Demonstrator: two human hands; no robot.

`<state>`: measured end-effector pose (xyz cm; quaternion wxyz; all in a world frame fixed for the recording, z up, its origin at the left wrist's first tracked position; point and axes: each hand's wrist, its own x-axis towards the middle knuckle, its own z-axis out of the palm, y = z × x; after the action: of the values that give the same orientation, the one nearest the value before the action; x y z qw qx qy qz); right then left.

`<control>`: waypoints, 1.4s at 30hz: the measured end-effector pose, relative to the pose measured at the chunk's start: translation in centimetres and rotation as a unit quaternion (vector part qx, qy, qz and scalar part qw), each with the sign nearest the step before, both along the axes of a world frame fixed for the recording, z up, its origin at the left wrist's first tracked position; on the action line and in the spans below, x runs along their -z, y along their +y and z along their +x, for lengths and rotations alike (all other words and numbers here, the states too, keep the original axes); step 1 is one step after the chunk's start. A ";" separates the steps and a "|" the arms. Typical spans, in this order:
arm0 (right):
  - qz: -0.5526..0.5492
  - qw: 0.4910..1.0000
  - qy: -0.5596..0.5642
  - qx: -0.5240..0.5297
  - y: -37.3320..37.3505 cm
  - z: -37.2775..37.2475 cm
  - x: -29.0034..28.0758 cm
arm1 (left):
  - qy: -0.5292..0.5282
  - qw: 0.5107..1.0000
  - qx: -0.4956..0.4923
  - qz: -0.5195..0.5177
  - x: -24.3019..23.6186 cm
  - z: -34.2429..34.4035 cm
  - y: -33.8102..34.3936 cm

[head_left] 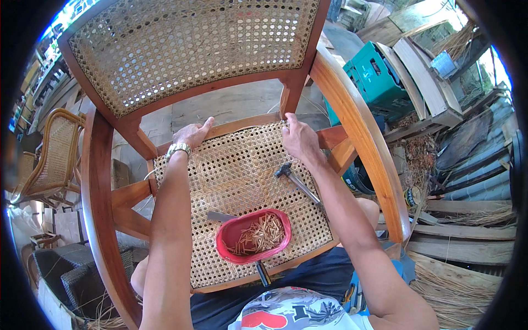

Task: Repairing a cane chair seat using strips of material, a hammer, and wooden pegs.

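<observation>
Head view: left hand (190, 135), right hand (301, 139) at cane seat (225, 179), grip half-hidden, state unclear

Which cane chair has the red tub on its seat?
The near cane armchair with broad wooden arms holds the red tub; the curved-framed chair stands apart, far left.

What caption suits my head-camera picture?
Left hand and right hand at a cane seat, hammer and tub upon it.

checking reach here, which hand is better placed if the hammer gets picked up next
Probably the right hand: it is at the rear right of the cane seat, nearer the hammer on the seat's right half. The left hand is at the rear left, farther off.
</observation>
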<state>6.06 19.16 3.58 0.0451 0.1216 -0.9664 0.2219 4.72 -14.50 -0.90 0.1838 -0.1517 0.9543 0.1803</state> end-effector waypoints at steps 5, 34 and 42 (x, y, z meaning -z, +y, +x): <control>0.056 0.997 -0.047 -0.013 -1.2 -2.5 -1.1 | -0.024 0.999 0.018 0.015 -1.8 0.6 1.4; -0.414 0.874 -0.254 0.029 9.4 19.7 -3.2 | 0.331 0.888 0.136 0.288 -2.2 0.4 10.7; -0.271 0.943 -0.177 -0.072 8.5 21.9 -2.9 | 0.406 0.847 -0.042 0.340 -5.5 14.7 7.1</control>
<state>27.98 27.66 6.45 -0.1113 0.1324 -0.8509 0.4960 19.44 -7.37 4.63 -0.1881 -0.0330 0.8151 0.5470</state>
